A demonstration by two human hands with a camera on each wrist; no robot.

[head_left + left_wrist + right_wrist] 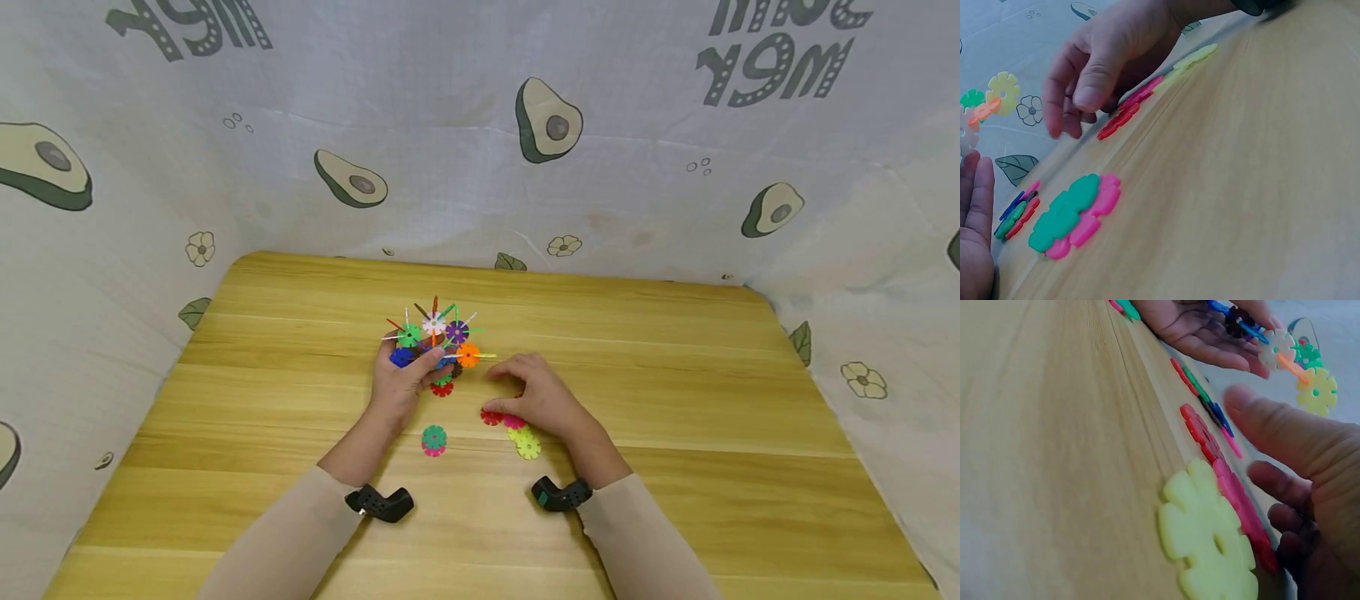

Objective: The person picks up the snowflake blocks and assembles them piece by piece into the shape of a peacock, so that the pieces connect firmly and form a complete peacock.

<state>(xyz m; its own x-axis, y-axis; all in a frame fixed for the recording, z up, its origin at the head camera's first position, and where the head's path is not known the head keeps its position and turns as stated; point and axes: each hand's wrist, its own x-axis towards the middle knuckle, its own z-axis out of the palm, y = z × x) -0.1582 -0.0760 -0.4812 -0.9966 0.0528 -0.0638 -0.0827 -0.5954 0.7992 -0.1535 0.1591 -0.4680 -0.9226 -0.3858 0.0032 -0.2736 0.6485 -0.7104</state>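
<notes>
My left hand (397,379) grips a cluster of notched plastic snowflake discs (433,323), joined edge to edge and spreading out in several colours. In the right wrist view, a pale yellow disc (1317,392) sticks out from the cluster's end. My right hand (542,397) hovers low over loose discs, its fingers bent and nothing between thumb and fingertips. Below the thumb lies a red disc (1200,431), with a pink disc (1238,497) beside it. A yellow disc (528,446) rests nearer to my wrist.
A teal disc (434,436) overlaps a pink one (1087,230) on the wooden table (675,375), between my forearms. More loose discs (1019,215), red, green and blue among them, lie under the left hand. A patterned cloth (450,167) hangs behind the table.
</notes>
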